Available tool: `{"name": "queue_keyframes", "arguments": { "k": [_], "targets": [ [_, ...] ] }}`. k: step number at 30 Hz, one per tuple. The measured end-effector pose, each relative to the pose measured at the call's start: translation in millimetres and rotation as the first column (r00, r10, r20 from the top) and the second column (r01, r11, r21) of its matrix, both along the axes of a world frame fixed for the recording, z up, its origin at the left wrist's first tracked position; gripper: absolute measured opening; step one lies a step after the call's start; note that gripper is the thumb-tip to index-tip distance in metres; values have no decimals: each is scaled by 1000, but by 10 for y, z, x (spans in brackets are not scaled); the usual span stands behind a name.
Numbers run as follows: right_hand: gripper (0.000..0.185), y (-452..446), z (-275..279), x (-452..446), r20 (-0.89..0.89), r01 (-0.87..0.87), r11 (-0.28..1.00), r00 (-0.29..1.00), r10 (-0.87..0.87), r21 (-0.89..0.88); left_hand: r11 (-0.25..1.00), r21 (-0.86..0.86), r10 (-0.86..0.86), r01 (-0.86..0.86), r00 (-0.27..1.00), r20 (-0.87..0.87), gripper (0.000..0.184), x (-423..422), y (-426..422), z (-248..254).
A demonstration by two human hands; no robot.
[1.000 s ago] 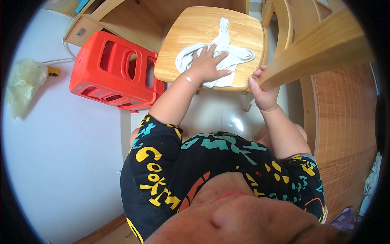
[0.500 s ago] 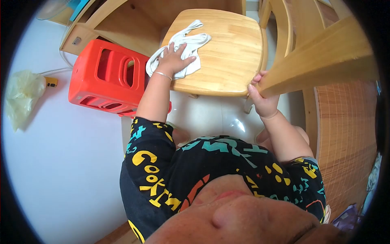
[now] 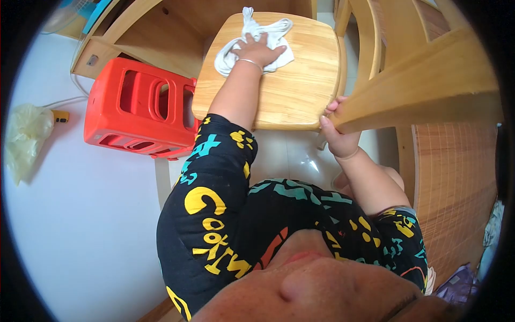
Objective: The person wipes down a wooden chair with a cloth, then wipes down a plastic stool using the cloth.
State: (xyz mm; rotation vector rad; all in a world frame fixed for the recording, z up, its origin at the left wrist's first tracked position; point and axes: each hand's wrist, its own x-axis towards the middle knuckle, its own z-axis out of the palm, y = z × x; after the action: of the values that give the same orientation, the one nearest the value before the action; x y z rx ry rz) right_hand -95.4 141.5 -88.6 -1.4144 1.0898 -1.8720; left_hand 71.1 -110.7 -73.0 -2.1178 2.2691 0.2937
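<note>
My left hand (image 3: 257, 53) lies palm down with its fingers spread, pressing a crumpled white cloth (image 3: 281, 29) flat on a light wooden chair seat (image 3: 300, 80). The cloth bunches around the hand toward the seat's far left part, and a twisted end sticks up past the far edge. At the right, my right hand (image 3: 343, 140) is closed around the near end of a thick wooden rail (image 3: 418, 88), which looks like part of the chair's back. The rail hides part of its fingers.
A red plastic stool (image 3: 110, 99) lies on its side left of the seat. Wooden furniture (image 3: 177, 32) stands behind. On the white surface at left are a pale plastic bag (image 3: 24, 139) and a yellow object (image 3: 61, 116). A slatted wooden panel (image 3: 456, 188) is at right.
My left hand has slid the cloth away from me and to the right across the seat, the arm reaching farther. My right hand keeps its hold on the rail.
</note>
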Motion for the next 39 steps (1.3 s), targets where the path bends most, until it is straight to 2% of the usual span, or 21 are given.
{"name": "queue_keyframes", "arguments": {
  "k": [4, 6, 9, 10, 12, 15, 17, 19, 21, 22, 24, 26, 28, 31, 34, 36, 39],
  "targets": [
    [37, 20, 62, 10, -37, 31, 1000, 999, -31, -1, 993, 0, -117, 117, 993, 6, 93, -400, 216, 15],
    [38, 11, 23, 12, 77, -10, 999, 997, 6, 51, 988, -7, -156, 156, 988, 7, 92, -509, 410, 47],
    [38, 0, 21, -23, 27, -31, 999, 999, 30, 42, 938, -74, -339, 339, 941, 8, 86, -582, 664, 33],
    [38, 1, 9, -45, 28, -33, 999, 999, 32, 40, 938, -75, -338, 337, 941, 9, 86, -565, 738, 18],
    [48, 2, -5, -72, -56, -79, 997, 995, 80, 23, 879, -59, -473, 472, 881, 12, 84, -525, 911, 8],
    [38, 10, 123, -44, -23, -31, 999, 999, 32, 43, 809, -114, -578, 576, 816, 22, 82, -328, 1164, -49],
    [39, 31, 137, -56, -15, -32, 997, 999, 33, 73, 760, -175, -637, 626, 771, -9, 77, -165, 1334, -92],
    [39, 34, 139, -31, -7, -35, 994, 999, 36, 100, 776, -171, -620, 607, 784, -36, 75, 7, 1515, -26],
    [41, 34, 120, -20, 110, -82, 993, 991, 71, 91, 816, -179, -570, 550, 816, -94, 71, 166, 1662, 3],
    [41, 31, 92, -32, 110, -82, 992, 991, 71, 95, 817, -176, -569, 549, 816, -97, 71, 254, 1688, 3],
    [44, 25, 56, -59, -1, -38, 995, 999, 38, 97, 862, -133, -502, 490, 860, -88, 72, 453, 1706, 26],
    [45, 43, 97, -47, 16, -43, 992, 999, 42, 117, 882, -104, -468, 460, 881, -69, 75, 624, 1668, 45],
    [47, 55, 114, -51, 33, -46, 989, 999, 42, 137, 926, -82, -371, 369, 929, -15, 77, 740, 1552, 36],
    [45, 55, 100, -50, -41, -31, 991, 998, 36, 128, 954, -50, -298, 297, 955, -11, 79, 789, 1296, 77],
    [42, 41, 56, -40, 55, -45, 992, 998, 39, 120, 973, -34, -230, 229, 973, -28, 81, 757, 926, 44],
    [42, 23, 37, -53, -71, -14, 999, 997, 16, 29, 981, -51, -189, 188, 982, -14, 82, 691, 690, 12],
    [46, 17, -29, -50, -89, -4, 1000, 996, 5, 17, 984, -59, -171, 169, 985, -30, 84, 508, 397, -12]
  ]
}}
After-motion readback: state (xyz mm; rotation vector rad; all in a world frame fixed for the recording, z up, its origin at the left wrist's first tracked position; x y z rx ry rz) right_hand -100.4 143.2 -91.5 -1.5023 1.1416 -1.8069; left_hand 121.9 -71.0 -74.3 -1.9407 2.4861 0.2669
